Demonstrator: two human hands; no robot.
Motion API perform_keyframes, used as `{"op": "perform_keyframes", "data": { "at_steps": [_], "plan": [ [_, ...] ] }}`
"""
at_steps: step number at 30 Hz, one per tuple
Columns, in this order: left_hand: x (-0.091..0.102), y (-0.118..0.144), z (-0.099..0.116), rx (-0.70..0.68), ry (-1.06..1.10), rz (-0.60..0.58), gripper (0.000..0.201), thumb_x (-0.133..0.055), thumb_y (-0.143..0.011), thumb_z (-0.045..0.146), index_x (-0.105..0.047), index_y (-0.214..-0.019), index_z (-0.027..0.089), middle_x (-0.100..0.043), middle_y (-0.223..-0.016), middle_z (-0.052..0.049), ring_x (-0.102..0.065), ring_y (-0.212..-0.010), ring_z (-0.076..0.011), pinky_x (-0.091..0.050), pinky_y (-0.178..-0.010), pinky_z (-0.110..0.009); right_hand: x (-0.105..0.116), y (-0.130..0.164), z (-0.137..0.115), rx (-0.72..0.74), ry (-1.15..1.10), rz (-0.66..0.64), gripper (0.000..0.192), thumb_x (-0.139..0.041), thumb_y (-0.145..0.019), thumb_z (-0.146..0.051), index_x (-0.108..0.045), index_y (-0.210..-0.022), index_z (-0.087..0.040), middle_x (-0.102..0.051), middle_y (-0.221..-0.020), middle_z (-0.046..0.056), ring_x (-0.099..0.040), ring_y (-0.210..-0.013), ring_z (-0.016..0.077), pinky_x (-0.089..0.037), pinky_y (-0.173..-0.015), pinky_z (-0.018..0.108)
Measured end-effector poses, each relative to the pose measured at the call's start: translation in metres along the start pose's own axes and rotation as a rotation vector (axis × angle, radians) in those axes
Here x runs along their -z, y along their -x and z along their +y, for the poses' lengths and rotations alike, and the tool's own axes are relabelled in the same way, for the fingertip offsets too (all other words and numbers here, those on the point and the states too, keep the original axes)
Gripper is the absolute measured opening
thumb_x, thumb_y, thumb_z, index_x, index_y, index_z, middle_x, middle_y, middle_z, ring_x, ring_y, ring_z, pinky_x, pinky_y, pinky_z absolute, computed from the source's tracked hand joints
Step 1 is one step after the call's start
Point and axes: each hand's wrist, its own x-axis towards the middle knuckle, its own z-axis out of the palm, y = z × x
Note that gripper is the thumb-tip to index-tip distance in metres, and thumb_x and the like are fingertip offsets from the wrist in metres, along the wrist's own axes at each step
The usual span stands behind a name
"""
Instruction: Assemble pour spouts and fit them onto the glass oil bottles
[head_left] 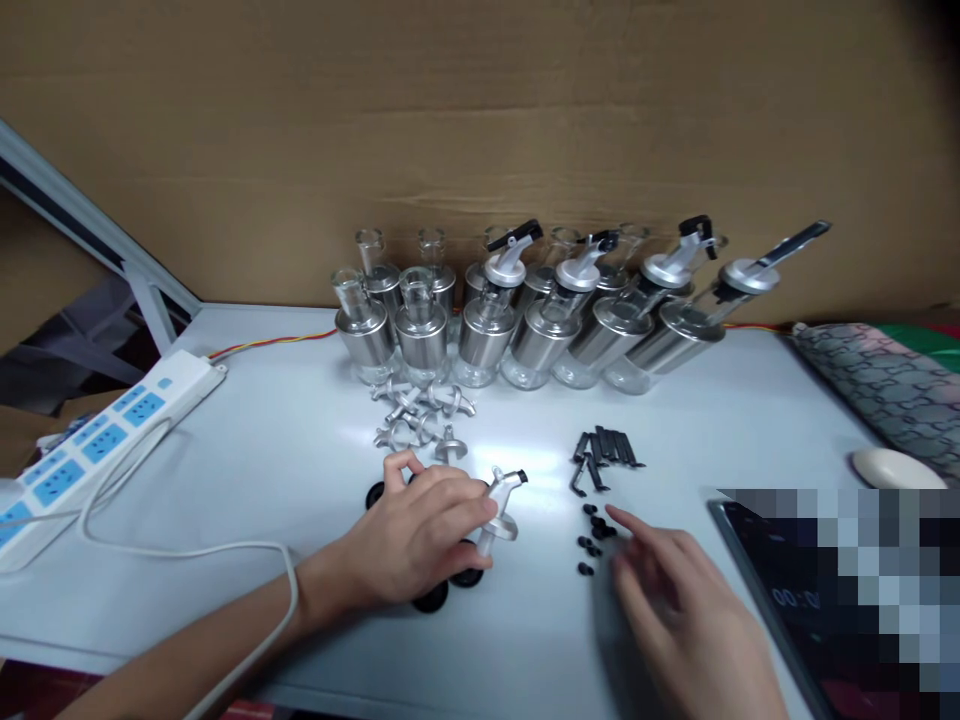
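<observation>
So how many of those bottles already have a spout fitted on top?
4. The spouted bottles stand at the right of the back row: one mid-row, the next, then, and the rightmost. Bottles behind may hide more.

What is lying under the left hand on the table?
Black round discs peek out beneath the left hand, which holds a silver spout. How many discs lie underneath is hidden.
</observation>
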Motion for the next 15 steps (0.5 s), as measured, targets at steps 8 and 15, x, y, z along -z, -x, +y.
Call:
{"op": "perform_keyframes", "data": {
  "at_steps": [8, 15],
  "plan": [
    [-0.001, 0.001, -0.001, 0.005, 0.016, -0.017, 0.022, -0.029, -0.102, 0.033, -0.042, -0.109, 0.016, -0.065, -0.089, -0.003, -0.059, -0.084, -0.0144, -0.026, -0.077, -0.032, -0.015, -0.005, 0.0, 0.114, 0.063, -0.019, 0.041, -0.042, -0.09, -0.046, -0.059, -0.112, -0.016, -0.058, -0.103, 0.011, -0.061, -0.096, 0.0232, -0.051, -0.08, 0.035],
    [-0.001, 0.002, -0.001, 0.008, 0.013, -0.03, 0.022, -0.028, -0.102, 0.032, -0.042, -0.108, 0.016, -0.065, -0.09, -0.003, -0.06, -0.085, -0.0141, -0.026, -0.077, -0.032, -0.013, -0.001, 0.008, 0.247, 0.052, -0.044, 0.042, -0.047, -0.087, -0.057, -0.061, -0.101, -0.02, -0.06, -0.097, 0.008, -0.065, -0.085, 0.0207, -0.054, -0.071, 0.032]
  ]
}}
